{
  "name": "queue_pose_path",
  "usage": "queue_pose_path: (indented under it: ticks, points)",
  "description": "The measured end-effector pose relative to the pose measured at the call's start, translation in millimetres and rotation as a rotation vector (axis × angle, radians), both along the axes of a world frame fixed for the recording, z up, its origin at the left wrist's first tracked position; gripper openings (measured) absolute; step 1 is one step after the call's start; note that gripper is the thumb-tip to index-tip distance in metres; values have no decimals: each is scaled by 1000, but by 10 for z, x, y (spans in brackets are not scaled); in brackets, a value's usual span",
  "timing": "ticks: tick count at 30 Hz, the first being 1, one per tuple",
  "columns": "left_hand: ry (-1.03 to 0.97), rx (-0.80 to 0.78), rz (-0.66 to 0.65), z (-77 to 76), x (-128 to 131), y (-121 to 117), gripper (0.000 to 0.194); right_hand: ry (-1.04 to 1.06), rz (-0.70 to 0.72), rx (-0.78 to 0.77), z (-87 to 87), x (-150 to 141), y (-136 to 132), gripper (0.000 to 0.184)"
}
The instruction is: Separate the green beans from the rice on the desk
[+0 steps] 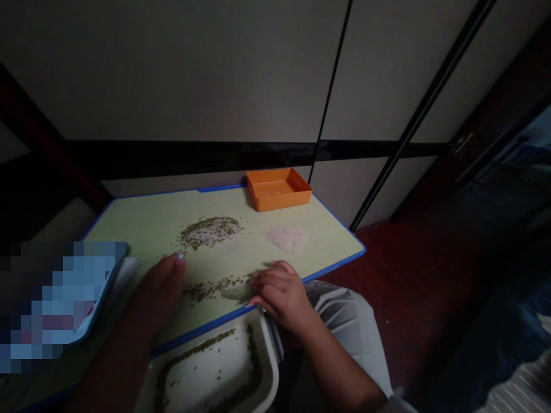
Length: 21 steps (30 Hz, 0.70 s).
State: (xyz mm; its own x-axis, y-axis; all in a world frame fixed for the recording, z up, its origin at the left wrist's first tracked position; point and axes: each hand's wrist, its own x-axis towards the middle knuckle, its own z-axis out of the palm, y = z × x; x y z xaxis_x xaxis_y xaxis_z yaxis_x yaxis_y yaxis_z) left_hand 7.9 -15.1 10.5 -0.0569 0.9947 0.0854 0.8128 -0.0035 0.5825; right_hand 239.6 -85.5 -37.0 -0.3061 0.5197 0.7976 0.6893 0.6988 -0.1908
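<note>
My right hand (282,292) is closed on a clear rounded piece (236,292), thin and see-through, held low over the near edge of the table. Beside that piece lies a loose strip of small green grains (204,289) mixed with some white ones. My left hand (166,287), dim and slightly blurred, hovers at or on the tabletop left of this strip, its fingers extended and nothing visible in them. Farther back is a mixed heap of green and white grains (210,230). To its right sits a pile of white rice-like grains (286,237).
An orange tray (282,201) stands at the back right of the table (146,223). A white basin (270,367) with green grains inside is below the near edge, by my knee. At left a pixelated blue object (73,298) lies. Cabinet doors rise behind.
</note>
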Motion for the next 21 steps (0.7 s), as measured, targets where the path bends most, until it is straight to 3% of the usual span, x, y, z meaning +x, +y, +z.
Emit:
queue_pose_path:
  ticks: [12, 21]
  points:
    - [-59, -138, 30, 96, 46, -18, 65, 77, -106, -58, 59, 249, -10, 21]
    - [-86, -117, 45, 33, 3, -1, 65, 89, -278, -106, 110, 291, 51, 29]
